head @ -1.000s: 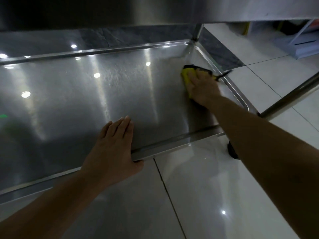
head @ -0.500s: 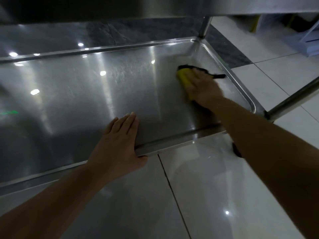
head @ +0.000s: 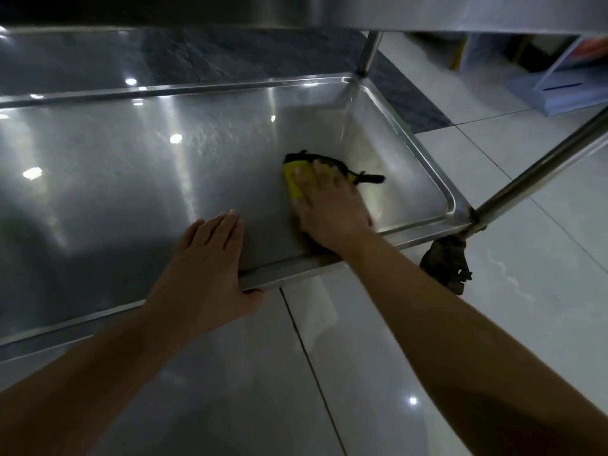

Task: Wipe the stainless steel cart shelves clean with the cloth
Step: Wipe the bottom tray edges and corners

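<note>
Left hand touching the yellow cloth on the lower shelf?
Apart. Head view: bare stainless steel shelf separates the left hand, resting on the front rim, from the yellow-and-black cloth under the right hand.

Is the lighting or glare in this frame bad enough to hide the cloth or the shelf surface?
Head view: dim overall; small bright reflections and pale streaks glare off the shelf, yet the yellow cloth under the right hand reads clearly. Head view: the wide-angle lens bows the rim, and the right hand's outline is slightly soft.
</note>
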`<state>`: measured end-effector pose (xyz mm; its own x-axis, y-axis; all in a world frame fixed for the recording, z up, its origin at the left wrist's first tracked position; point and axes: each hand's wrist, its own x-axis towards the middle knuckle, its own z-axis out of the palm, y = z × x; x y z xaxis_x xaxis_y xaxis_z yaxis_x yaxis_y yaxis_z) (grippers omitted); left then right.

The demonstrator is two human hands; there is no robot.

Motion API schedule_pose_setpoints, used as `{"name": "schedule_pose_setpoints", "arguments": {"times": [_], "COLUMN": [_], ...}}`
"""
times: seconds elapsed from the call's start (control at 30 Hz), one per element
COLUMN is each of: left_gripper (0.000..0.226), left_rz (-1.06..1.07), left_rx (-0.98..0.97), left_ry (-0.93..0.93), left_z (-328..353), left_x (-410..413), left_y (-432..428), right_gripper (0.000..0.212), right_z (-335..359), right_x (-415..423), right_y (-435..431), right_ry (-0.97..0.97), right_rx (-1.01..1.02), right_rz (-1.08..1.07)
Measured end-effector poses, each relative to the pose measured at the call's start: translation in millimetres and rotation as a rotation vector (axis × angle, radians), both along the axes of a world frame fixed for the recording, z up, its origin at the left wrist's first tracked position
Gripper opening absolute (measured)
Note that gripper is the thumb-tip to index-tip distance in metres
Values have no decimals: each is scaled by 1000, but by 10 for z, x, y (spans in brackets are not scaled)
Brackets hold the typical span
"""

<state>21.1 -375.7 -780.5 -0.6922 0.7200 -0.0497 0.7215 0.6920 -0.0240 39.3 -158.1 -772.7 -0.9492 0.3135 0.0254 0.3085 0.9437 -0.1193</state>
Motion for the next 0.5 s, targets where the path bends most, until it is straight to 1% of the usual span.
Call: {"name": "schedule_pose_setpoints", "arguments": {"times": [0.03,0.1,0.17,0.2,0.27,0.3,0.33,0.37,0.4,0.47,0.5], "left_gripper": [105,105,104,104,106,106,107,107,107,107,107], "left_rz": [-3,-10,-13,-14,-19,-19,-17,-13,-10,-7,-9], "left_rx": [-5,-10,3,8,12,13,12,10,10,18,24], "left_ry": [-6,-10,-10,-10,-5,-1,2,1,0,7,13], "left_z": [1,6,11,14,16,14,11,9,7,11,17], "left_x": [3,11,7,-3,-15,-15,-11,-3,3,11,13], "left_y": [-11,-32,-52,-58,-67,-67,-64,-60,-56,-49,-48], "right_gripper": [54,56,57,56,52,52,54,56,58,67,74], "right_z": [-19,-37,-28,8,20,1,28,43,83,187,217], "right_x": [-37,-45,-5,52,199,255,330,418,522,710,771], "right_y": [-151,-411,-282,-161,72,260,475,735,976,1339,1426], "right_ry": [-13,-80,-94,-63,33,39,-53,-138,-243,-315,-346], "right_rx": [-28,-31,-66,-70,26,97,145,257,315,348,391], "right_rz": [94,189,229,244,310,296,241,195,137,-21,-38]}}
